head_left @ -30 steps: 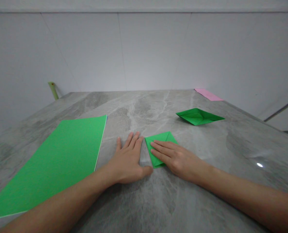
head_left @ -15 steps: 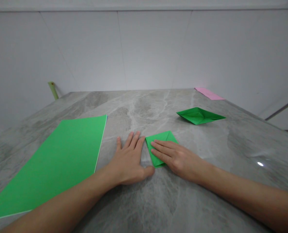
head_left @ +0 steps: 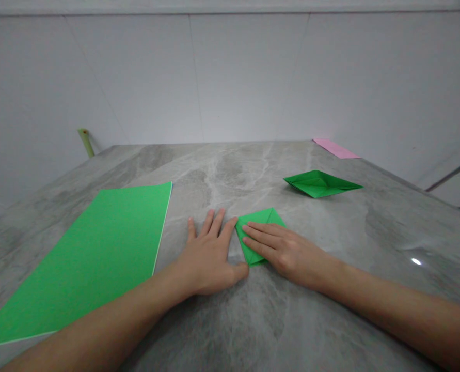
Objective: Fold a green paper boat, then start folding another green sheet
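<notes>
And here we are at the grey marble counter (head_left: pixel 222 170): the right hand (head_left: pixel 287 253) lies flat, grip open, its fingers (head_left: pixel 260 235) pressing on a small folded square of green paper (head_left: pixel 261 217). The left hand (head_left: pixel 208 258) is spread open on the stone, not gripping anything, thumb just beside the square's lower corner, with a large green paper sheet (head_left: pixel 90 253) to its left. Farther up sit a folded green paper boat (head_left: pixel 320 184) and, at the far edge, a pink paper sheet (head_left: pixel 335 148).
</notes>
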A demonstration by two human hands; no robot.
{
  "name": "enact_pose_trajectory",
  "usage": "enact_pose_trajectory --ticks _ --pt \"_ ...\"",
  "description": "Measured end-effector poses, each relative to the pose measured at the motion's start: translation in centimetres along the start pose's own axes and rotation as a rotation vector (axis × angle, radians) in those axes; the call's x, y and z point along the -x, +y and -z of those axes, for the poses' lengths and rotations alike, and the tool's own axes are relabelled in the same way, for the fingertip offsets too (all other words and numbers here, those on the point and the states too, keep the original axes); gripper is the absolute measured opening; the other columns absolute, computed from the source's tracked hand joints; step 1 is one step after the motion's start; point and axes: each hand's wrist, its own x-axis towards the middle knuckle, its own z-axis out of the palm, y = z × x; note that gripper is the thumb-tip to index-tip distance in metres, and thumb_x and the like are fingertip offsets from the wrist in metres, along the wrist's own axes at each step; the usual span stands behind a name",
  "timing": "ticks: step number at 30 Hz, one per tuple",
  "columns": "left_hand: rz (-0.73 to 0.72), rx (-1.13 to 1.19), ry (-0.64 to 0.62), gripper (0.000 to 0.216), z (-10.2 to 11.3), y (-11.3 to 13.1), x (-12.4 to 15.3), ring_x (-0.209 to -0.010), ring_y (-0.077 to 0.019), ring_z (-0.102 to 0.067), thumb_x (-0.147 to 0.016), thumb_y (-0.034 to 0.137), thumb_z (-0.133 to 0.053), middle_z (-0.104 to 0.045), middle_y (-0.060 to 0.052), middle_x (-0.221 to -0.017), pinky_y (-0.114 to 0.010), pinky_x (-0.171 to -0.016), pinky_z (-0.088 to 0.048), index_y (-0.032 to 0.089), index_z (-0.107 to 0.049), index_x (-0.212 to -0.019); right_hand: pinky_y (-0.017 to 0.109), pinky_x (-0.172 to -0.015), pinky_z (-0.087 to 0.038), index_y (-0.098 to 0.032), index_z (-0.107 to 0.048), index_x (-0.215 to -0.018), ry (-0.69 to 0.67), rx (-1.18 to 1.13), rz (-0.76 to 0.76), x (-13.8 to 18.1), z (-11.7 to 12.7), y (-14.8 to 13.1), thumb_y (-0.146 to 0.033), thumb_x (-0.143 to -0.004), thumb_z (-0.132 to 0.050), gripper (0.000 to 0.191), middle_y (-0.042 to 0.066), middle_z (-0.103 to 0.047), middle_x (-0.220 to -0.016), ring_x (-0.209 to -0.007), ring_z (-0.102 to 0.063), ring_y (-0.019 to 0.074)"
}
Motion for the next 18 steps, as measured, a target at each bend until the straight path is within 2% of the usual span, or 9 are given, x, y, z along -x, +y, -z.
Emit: enact_pose_trajectory --ticks 18 --pt "-0.001 0.007 -0.007 0.094 0.02 -0.07 0.01 -0.148 -0.0370 0.005 -0.077 0.062 -0.051 0.000 -0.017 -0.162 -0.073 -0.109 0.000 0.019 -0.017 -0.154 0.045 -0.100 -0.053 -0.004 -0.061 -0.124 -0.035 0.014 0.014 -0.01 0.27 0.03 -0.009 -0.092 -0.050 0.034 0.019 -0.063 -0.129 -0.123 -0.057 0.0301"
